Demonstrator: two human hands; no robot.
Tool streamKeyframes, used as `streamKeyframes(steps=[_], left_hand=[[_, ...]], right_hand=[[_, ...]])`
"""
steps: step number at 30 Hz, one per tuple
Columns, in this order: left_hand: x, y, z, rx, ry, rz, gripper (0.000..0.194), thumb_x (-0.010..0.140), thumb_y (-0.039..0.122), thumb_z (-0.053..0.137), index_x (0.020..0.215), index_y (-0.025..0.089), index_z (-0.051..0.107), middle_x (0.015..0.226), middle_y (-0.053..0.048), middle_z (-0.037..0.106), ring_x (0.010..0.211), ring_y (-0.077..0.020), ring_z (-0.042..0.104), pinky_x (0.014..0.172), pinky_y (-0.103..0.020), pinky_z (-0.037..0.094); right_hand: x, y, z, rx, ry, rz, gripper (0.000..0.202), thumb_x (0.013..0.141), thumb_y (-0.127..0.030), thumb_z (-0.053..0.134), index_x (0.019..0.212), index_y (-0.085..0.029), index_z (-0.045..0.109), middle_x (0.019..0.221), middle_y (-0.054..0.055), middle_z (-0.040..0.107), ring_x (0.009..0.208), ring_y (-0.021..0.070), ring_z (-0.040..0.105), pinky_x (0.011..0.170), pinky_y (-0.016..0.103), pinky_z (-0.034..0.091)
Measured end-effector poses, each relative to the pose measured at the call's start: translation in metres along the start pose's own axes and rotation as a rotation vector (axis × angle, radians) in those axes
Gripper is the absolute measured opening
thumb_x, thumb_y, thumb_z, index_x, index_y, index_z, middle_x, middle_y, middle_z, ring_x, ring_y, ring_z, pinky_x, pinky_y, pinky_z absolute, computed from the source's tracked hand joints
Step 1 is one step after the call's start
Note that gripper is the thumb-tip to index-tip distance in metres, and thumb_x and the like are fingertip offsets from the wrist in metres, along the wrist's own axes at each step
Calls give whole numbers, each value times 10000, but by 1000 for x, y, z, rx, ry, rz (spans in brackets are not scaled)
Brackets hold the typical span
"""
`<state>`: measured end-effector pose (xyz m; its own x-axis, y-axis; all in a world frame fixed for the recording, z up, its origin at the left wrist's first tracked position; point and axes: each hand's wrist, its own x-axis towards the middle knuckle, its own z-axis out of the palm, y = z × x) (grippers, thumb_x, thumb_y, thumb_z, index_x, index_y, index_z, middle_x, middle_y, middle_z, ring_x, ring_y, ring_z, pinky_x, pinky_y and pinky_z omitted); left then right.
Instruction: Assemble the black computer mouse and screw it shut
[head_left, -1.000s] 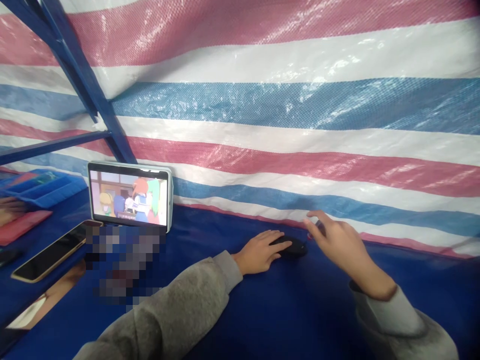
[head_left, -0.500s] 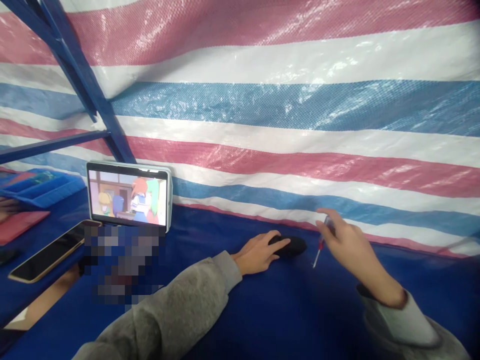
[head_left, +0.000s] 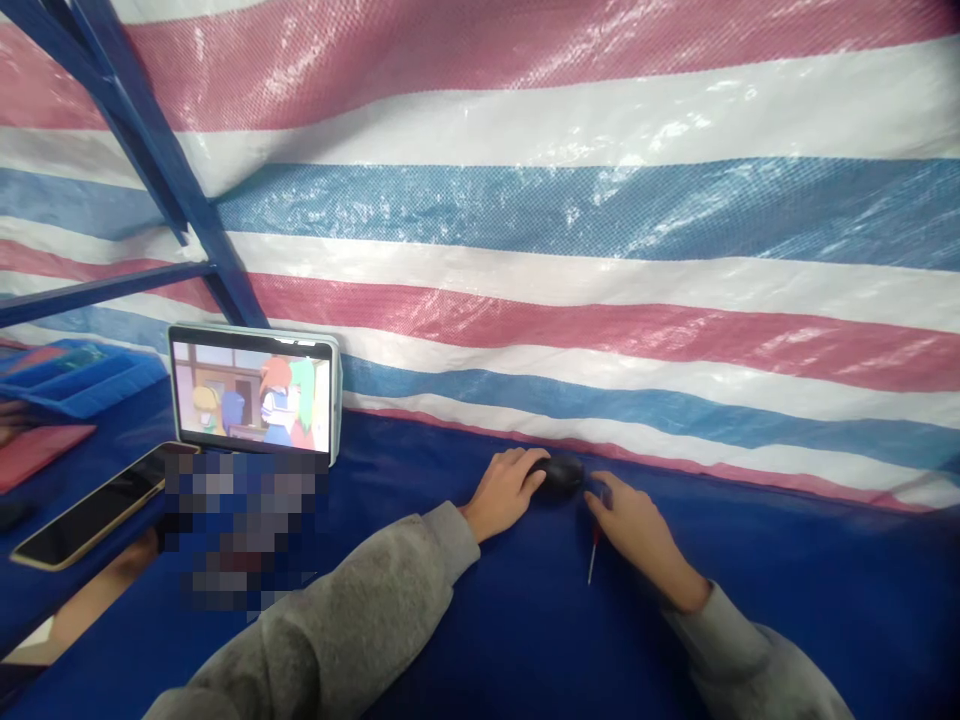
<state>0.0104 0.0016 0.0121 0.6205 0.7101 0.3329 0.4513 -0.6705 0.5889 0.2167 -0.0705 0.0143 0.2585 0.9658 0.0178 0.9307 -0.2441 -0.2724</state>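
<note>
A black computer mouse (head_left: 561,476) rests on the blue table surface. My left hand (head_left: 506,490) is closed on its left end, with thumb and fingers on either side. Just right of the mouse, my right hand (head_left: 637,522) is closed round a small screwdriver (head_left: 595,545). Its handle is mostly hidden by the fingers. A red collar and thin metal shaft point down towards the table. The fingertips of this hand are close to the mouse's right end; whether they touch it I cannot tell.
A tablet (head_left: 251,392) playing a cartoon leans upright at the left. Before it lie a phone (head_left: 97,508) and a pixelated patch. Further left are a blue compartment tray (head_left: 112,385) and a red flat item (head_left: 45,455). A striped tarp (head_left: 562,330) hangs behind the table.
My right hand has moved left and down to the mouse, carrying the screwdriver. The mouse has shifted slightly left, and my left hand's fingers have drawn back to its left end.
</note>
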Motion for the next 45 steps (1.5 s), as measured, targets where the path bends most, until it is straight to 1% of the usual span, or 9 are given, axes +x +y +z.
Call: streamKeyframes(steps=[6,9,12,14,18,23,27,31,45], left_hand=[[2,-6,7,69,18,-72,347,1055,319,274,1219,287,578,1056,-30,597,1024,-199,547,918,-372,422],[2,-8,9,81,26,-52,349,1056,314,278,1221,278,584,1051,-33,597,1031,-199,538,922,-370,418],[2,-10,11,93,20,-19,343,1057,297,288,1224,265,585,1059,-36,603,1052,-201,530,936,-372,411],[2,-11,11,104,8,1,339,1056,291,296,1232,266,584,1059,-37,602,1050,-198,529,933,-368,414],[1,-10,12,114,-4,32,321,1049,282,324,1215,270,598,1076,-36,594,1052,-193,533,928,-361,418],[0,-7,7,36,72,32,221,996,238,457,1150,231,616,1092,-36,608,1062,-192,553,945,-362,415],[-1,-4,3,42,20,132,248,913,171,573,1155,215,606,1141,-52,591,1106,-209,541,981,-379,401],[-1,-4,1,73,-14,150,235,925,166,565,1151,218,607,1140,-61,583,1104,-221,540,965,-386,411],[1,-12,5,56,42,190,227,940,156,553,1137,217,648,1061,-49,635,1052,-195,588,971,-371,424]], right_hand=[[-11,-4,2,85,26,5,330,902,-382,451,1122,-229,644,849,63,737,833,273,692,671,338,460],[-12,-2,5,106,147,10,335,905,-385,445,1109,-218,652,786,54,718,773,260,684,673,355,480],[-12,2,12,164,354,-179,408,917,-421,438,1205,-190,612,1022,104,700,990,271,650,847,408,498],[-11,4,19,211,400,-360,484,920,-455,454,1321,-197,537,1255,124,617,1186,278,561,989,442,449],[-8,7,34,249,313,-495,528,919,-467,495,1391,-235,468,1354,105,567,1267,273,507,1077,477,391],[-6,10,40,281,296,-451,500,903,-477,526,1338,-231,524,1308,105,597,1218,277,546,1044,476,431],[-7,8,37,290,294,-439,497,894,-485,540,1327,-240,538,1291,102,610,1206,277,556,1028,474,448],[-8,7,35,294,279,-435,478,896,-467,543,1317,-242,543,1293,98,609,1219,272,548,1035,464,444],[-8,8,34,290,271,-433,497,890,-483,544,1328,-248,536,1290,96,606,1208,271,551,1032,468,440]])
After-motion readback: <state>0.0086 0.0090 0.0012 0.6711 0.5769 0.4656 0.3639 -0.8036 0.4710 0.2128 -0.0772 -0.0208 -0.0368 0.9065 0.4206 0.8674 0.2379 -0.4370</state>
